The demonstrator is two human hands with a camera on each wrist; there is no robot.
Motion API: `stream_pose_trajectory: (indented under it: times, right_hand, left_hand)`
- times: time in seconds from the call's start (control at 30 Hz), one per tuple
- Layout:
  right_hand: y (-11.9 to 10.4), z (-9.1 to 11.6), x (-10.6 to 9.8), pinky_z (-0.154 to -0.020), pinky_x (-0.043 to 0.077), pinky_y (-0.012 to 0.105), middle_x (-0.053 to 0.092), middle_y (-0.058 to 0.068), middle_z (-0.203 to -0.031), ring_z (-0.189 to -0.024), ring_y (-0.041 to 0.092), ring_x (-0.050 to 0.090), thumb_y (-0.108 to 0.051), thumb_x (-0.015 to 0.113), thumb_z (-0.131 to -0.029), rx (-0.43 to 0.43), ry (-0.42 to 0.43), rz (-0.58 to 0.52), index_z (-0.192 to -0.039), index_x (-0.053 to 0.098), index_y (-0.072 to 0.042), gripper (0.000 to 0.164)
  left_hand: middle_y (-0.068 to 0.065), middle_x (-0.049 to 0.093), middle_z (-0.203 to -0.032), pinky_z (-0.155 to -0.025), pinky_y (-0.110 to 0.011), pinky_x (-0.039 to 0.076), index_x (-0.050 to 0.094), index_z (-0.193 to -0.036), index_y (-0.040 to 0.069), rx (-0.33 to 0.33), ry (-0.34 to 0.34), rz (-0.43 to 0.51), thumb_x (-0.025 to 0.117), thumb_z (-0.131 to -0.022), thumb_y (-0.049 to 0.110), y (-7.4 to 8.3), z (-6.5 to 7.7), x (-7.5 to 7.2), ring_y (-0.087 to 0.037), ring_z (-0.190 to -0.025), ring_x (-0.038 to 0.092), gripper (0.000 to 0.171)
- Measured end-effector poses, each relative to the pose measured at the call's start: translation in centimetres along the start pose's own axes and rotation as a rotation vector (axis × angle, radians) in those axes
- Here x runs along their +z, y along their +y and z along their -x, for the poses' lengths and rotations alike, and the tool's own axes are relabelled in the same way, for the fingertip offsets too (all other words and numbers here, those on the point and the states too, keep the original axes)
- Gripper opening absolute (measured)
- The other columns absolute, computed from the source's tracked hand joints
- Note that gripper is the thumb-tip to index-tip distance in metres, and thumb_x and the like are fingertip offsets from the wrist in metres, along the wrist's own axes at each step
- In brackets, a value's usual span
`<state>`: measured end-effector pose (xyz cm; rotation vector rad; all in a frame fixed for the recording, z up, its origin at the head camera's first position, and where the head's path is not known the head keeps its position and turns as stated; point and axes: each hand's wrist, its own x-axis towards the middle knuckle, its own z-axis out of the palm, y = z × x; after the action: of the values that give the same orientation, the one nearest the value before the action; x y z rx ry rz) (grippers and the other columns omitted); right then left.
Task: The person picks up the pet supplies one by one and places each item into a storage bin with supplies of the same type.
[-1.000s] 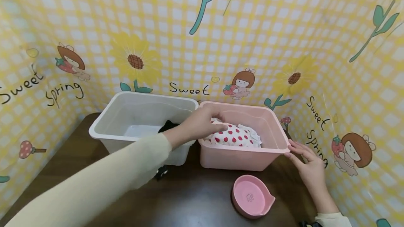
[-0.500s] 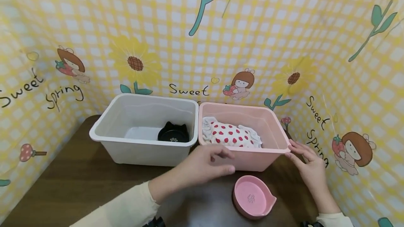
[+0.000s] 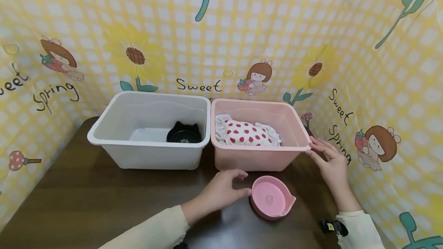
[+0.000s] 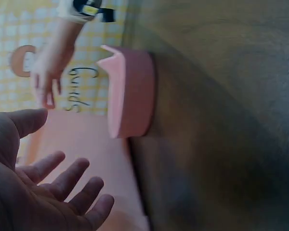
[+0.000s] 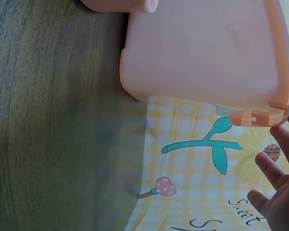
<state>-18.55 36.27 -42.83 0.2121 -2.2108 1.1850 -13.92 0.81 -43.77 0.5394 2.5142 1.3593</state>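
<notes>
My left hand [image 3: 221,189] is just left of a round pink pet bowl [image 3: 266,197], thumb and fingers apart with nothing between them. The bowl has pointed ears and a paw print inside, and stands on the table before the pink bin [image 3: 252,158]. At that bin's front right corner my right hand [image 3: 330,164] holds the rim between thumb and fingers. A small white pillow with red strawberry-like spots and frilled ends [image 3: 247,133] lies inside the pink bin. The left wrist view shows the pink bowl [image 4: 137,94] side-on, beyond my spread fingers [image 4: 70,180].
A white bin [image 3: 155,156] stands against the pink bin's left side, with a black cat-eared bowl [image 3: 183,133] in its right end. Behind both hangs a yellow checked cloth [image 3: 173,30] that also bounds the dark wooden table [image 3: 104,203] on the sides.
My left hand has come away from the pillow, out over the pink bin's front, and down beside the pink bowl. My right hand stays at the rim. The head view has tilted slightly.
</notes>
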Motion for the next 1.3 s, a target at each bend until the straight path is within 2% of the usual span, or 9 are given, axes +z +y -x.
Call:
stream_pose_trajectory:
  times: [0.2, 0.33, 0.47, 0.7, 0.97, 1.1, 1.3]
  right_hand:
    - [-0.3, -0.5, 0.0, -0.100, 0.042, 0.008, 0.073, 0.014, -0.123, -0.120, 0.002, 0.060, -0.001, 0.084, -0.082, -0.003, 0.002, 0.003, -0.108, 0.080, -0.006, 0.027]
    - [-0.2, -0.4, 0.0, -0.099, 0.041, 0.007, 0.073, 0.012, -0.123, -0.119, -0.002, 0.059, -0.002, 0.085, -0.082, 0.012, 0.002, 0.027, -0.108, 0.080, -0.007, 0.027]
    - [-0.2, -0.4, 0.2, -0.099, 0.040, 0.007, 0.074, 0.010, -0.123, -0.119, -0.003, 0.058, -0.005, 0.085, -0.083, 0.008, -0.007, 0.047, -0.108, 0.081, -0.009, 0.026]
    - [-0.2, -0.4, 0.1, -0.098, 0.041, 0.006, 0.073, 0.013, -0.124, -0.120, 0.000, 0.060, -0.001, 0.085, -0.081, 0.003, -0.004, 0.044, -0.108, 0.080, -0.007, 0.028]
    - [-0.6, -0.2, -0.4, -0.099, 0.040, 0.006, 0.073, 0.011, -0.125, -0.122, 0.002, 0.058, -0.004, 0.085, -0.082, 0.015, -0.016, 0.058, -0.109, 0.080, -0.008, 0.027]
    - [-0.5, -0.3, -0.4, -0.100, 0.039, 0.006, 0.073, 0.010, -0.126, -0.123, 0.002, 0.057, -0.004, 0.085, -0.082, 0.020, -0.018, 0.073, -0.109, 0.081, -0.009, 0.027]
    - [-0.6, -0.2, -0.3, -0.100, 0.039, 0.006, 0.073, 0.008, -0.126, -0.123, -0.001, 0.056, -0.006, 0.085, -0.082, 0.014, -0.024, 0.076, -0.108, 0.081, -0.010, 0.026]
  left_hand:
    - [-0.004, 0.072, -0.118, -0.095, -0.047, 0.053, 0.069, -0.128, 0.015, -0.067, 0.034, -0.029, 0.082, -0.085, 0.046, -1.1, -1.8, 2.1, -0.025, -0.113, 0.064, 0.055]
    - [-0.003, 0.073, -0.116, -0.096, -0.051, 0.049, 0.069, -0.128, 0.016, -0.086, 0.033, -0.052, 0.082, -0.085, 0.046, -1.6, -2.5, 3.3, -0.022, -0.110, 0.065, 0.055]
    - [0.000, 0.074, -0.111, -0.097, -0.054, 0.042, 0.069, -0.128, 0.016, -0.083, 0.045, -0.116, 0.081, -0.085, 0.047, -2.2, -3.0, 4.1, -0.019, -0.107, 0.065, 0.054]
    - [0.007, 0.074, -0.102, -0.091, -0.048, 0.040, 0.073, -0.124, 0.018, -0.066, 0.071, -0.202, 0.083, -0.083, 0.046, -2.2, -4.3, 5.2, -0.013, -0.095, 0.064, 0.050]
    - [0.011, 0.074, -0.094, -0.087, -0.045, 0.041, 0.079, -0.106, 0.020, -0.069, 0.103, -0.242, 0.084, -0.084, 0.035, -0.9, -5.4, 6.4, -0.012, -0.090, 0.064, 0.027]
    - [0.013, 0.071, -0.085, -0.086, -0.046, 0.042, 0.079, -0.098, 0.020, -0.083, 0.135, -0.288, 0.083, -0.085, 0.032, -0.9, -5.8, 6.7, -0.011, -0.084, 0.063, 0.017]
    - [0.016, 0.065, -0.072, -0.086, -0.047, 0.042, 0.079, -0.087, 0.021, -0.095, 0.156, -0.290, 0.081, -0.086, 0.029, -1.0, -6.0, 6.7, -0.008, -0.078, 0.059, 0.009]
